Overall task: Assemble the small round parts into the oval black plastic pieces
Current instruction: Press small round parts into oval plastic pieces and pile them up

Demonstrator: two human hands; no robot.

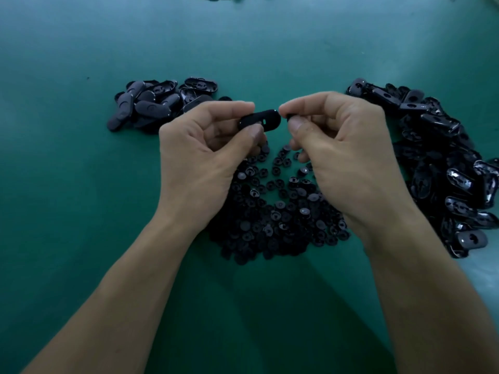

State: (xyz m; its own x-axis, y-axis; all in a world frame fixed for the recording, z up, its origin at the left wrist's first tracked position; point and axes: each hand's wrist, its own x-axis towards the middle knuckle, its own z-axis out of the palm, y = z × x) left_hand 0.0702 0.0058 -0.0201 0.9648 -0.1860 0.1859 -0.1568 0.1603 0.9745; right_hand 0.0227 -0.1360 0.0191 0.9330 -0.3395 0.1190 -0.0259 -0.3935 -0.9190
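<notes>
An oval black piece (pixel 266 120) is held lengthwise at the middle of the frame, raised off the counter (pixel 81 184), with a small slot in the face turned toward the camera. The left hand (pixel 205 152) grips its left end, thumb on the near edge and curled fingers over the far edge. That leaves the right end and the slot free to take a part.

The right hand (pixel 343 147) is closed in a pinch, thumb against forefinger, on a small round part (pixel 289 116) that shows only as a dark sliver between the fingertips. It sits just beside the right end of the oval piece; whether the two touch I cannot tell. By the look of it, the round part is being brought to its seat and is not yet in.

Directly under the hands, at lower centre, lies a loose heap of round parts (pixel 275 220), close enough for the right hand to dip into without reaching.

At the upper left is a smaller pile of ovals (pixel 156 103), mostly smooth side up, probably the finished ones. Down the right edge runs a larger, glossier pile of ovals (pixel 445 171), many hollow side up, likely the stock to be filled. All of it rests on the green counter.
</notes>
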